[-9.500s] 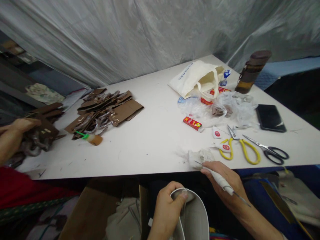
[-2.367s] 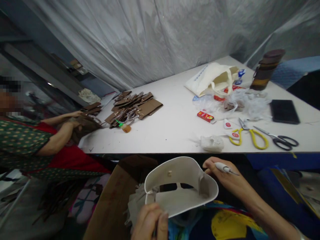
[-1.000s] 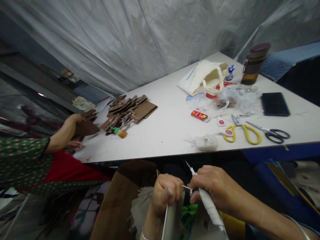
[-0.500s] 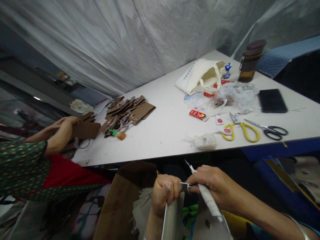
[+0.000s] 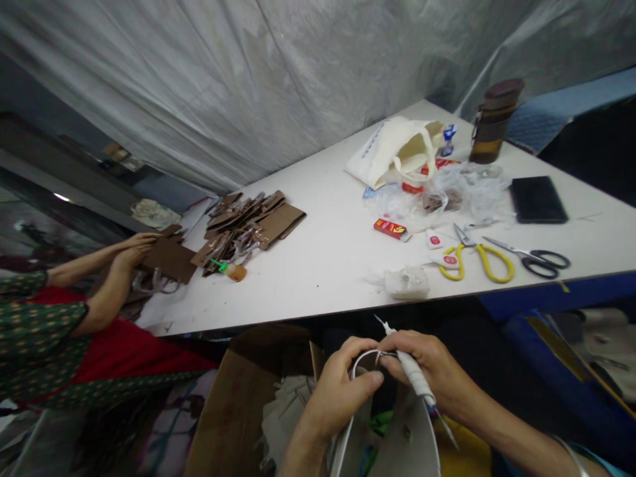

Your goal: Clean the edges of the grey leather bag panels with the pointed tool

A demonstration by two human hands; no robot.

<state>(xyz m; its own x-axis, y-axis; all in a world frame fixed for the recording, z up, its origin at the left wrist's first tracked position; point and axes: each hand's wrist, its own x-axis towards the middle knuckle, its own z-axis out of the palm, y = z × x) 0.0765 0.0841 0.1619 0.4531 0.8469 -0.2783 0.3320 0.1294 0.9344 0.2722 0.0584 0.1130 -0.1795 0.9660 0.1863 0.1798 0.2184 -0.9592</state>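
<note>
Below the table's near edge, my left hand (image 5: 342, 391) pinches the curved rim of a white bag piece (image 5: 402, 437), thumb over its top. My right hand (image 5: 430, 371) is closed around a white-handled pointed tool (image 5: 412, 374) and also touches the rim beside my left thumb. The tool lies slanted, with one thin metal tip up-left and another down-right. A small metal fitting seems to sit between the two hands, too small to make out.
The white table (image 5: 322, 265) carries yellow scissors (image 5: 477, 260), black scissors (image 5: 536, 258), a red box (image 5: 391, 229), a white wad (image 5: 407, 281), a black phone (image 5: 537, 199), a cloth bag (image 5: 397, 149), a brown flask (image 5: 491, 119). Another person's hands (image 5: 129, 255) hold brown leather beside a pile (image 5: 246, 222). A cardboard box (image 5: 238, 404) stands below.
My left hand has shifted its hold from a fist on the piece's edge to a pinch over the curved rim, which has turned open toward me. The other person's hands have moved slightly.
</note>
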